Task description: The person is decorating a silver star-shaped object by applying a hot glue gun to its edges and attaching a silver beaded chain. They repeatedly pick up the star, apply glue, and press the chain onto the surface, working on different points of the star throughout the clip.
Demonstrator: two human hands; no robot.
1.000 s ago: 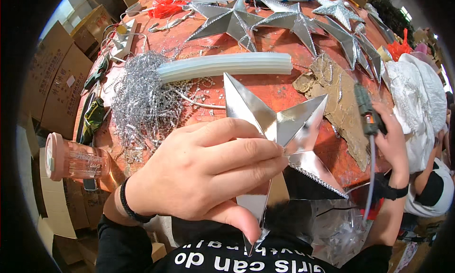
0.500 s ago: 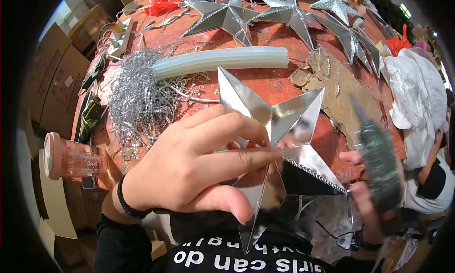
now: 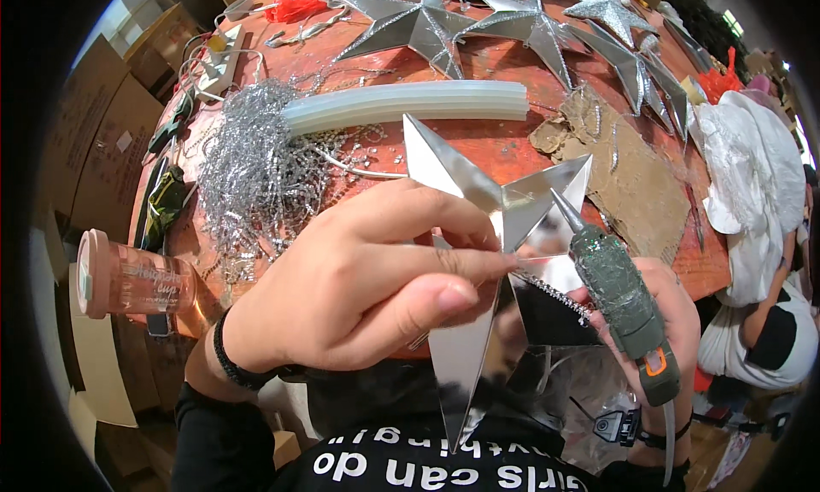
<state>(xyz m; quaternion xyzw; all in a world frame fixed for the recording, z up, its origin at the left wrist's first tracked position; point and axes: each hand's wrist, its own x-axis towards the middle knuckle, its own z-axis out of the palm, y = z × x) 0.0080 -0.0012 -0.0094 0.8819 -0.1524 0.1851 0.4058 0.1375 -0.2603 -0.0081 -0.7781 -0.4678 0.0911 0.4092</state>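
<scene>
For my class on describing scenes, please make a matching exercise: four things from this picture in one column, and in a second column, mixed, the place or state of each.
Things:
1. silver star
2. glue gun
3. pink bottle
4. bundle of pale glue sticks

Places or states:
A. lying on its side at the table's left edge
B. held in the left hand
C. lying across the table beside silver tinsel
D. held in the right hand, nozzle at the star

Pairs: 1-B, 2-D, 3-A, 4-C

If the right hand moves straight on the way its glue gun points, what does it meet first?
Most likely the silver star held by the left hand: the glue gun in the right hand aims its nozzle at the star's upper right arm, though depth is unclear.
</scene>
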